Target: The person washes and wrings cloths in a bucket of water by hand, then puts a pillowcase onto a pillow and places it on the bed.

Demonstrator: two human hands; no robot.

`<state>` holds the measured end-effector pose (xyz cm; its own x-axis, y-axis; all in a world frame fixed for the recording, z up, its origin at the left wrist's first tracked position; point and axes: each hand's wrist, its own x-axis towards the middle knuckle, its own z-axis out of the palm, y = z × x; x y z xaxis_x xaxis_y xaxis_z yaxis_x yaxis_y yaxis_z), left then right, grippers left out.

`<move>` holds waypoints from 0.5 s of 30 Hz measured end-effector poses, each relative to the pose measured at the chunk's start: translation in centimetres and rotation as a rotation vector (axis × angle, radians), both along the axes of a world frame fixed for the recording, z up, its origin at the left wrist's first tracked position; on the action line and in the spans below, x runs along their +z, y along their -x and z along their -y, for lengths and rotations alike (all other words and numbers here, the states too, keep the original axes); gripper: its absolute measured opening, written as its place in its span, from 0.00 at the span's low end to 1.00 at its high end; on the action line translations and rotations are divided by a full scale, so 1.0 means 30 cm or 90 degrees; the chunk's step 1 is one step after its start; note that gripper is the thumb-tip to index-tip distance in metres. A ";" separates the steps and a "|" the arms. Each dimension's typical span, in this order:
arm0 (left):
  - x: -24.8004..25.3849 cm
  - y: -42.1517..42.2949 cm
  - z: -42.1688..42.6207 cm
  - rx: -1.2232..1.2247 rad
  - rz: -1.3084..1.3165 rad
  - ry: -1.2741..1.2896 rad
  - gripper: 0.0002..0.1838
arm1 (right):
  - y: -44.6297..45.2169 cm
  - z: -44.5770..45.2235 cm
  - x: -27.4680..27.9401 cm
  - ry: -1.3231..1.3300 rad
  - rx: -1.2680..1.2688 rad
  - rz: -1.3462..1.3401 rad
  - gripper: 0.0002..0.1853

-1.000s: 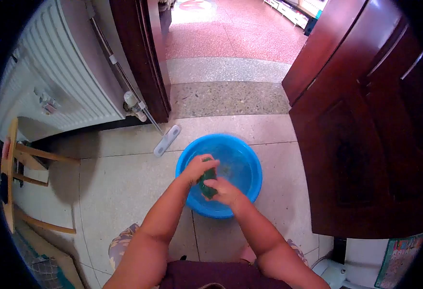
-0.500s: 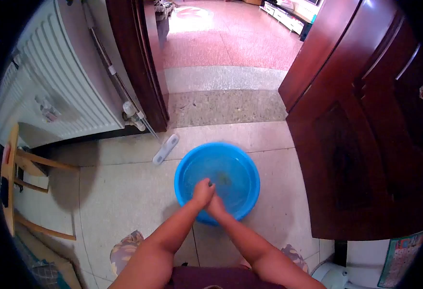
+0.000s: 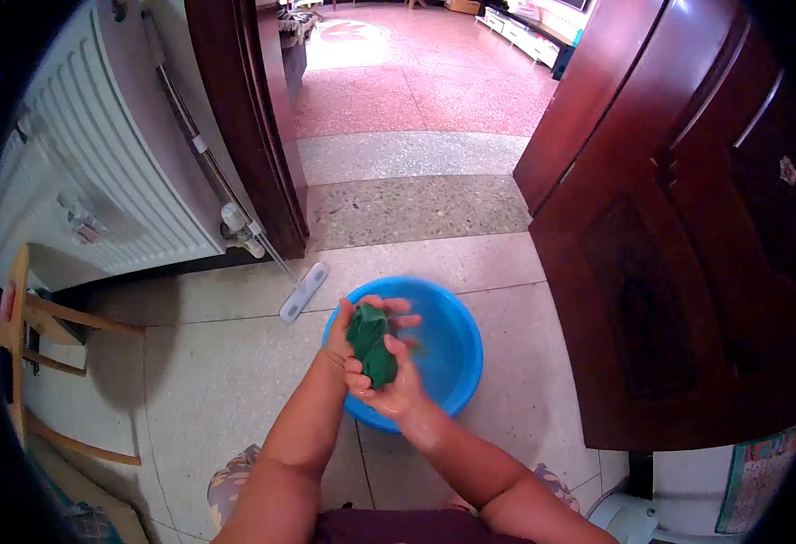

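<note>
A bunched, wet-looking green cloth (image 3: 373, 346) is held between my two hands above a round blue basin (image 3: 478, 349). My left hand (image 3: 342, 337) cups it from the left and far side, thumb up along its edge, fingers reaching past it over the basin. From the near right, my right hand (image 3: 400, 392) grips the cloth, its thumb pressed on top and its fingers curled round the lower end. Water in the basin (image 3: 448, 363) shows to the right of my hands. The cloth's underside is hidden.
A flat mop (image 3: 304, 292) leans beside the white radiator (image 3: 126, 163) at the left. A wooden stool or chair (image 3: 81, 313) stands at the left edge. The dark red door (image 3: 661, 299) is swung open at the right, and a stone threshold (image 3: 416, 207) lies ahead.
My hands were closed tightly together low over the basin, with the cloth mostly hidden. Now they have risen and opened out, and the green cloth shows between them.
</note>
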<state>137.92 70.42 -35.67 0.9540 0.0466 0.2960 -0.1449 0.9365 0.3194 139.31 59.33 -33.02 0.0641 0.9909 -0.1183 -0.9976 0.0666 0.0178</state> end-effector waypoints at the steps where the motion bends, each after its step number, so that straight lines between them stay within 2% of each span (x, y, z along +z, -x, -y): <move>1: -0.006 -0.006 -0.011 -0.003 0.039 -0.009 0.27 | 0.005 0.002 0.023 -0.012 -0.014 0.030 0.27; 3: -0.016 -0.036 -0.044 -0.010 0.115 -0.028 0.21 | 0.016 0.008 0.074 -0.035 -0.045 0.088 0.29; 6: 0.144 -0.013 -0.054 0.011 -0.061 -0.146 0.10 | 0.002 0.025 0.102 -0.069 -0.016 0.112 0.25; 8: 0.209 -0.011 -0.064 0.053 -0.142 -0.337 0.08 | -0.033 0.035 0.079 -0.010 0.017 0.230 0.24; 12: 0.175 -0.033 -0.054 0.130 -0.257 -0.621 0.09 | -0.091 0.045 0.009 0.099 0.041 0.379 0.19; 15: 0.101 -0.042 -0.039 0.152 -0.331 -0.741 0.10 | -0.102 0.045 -0.047 0.207 0.059 0.432 0.14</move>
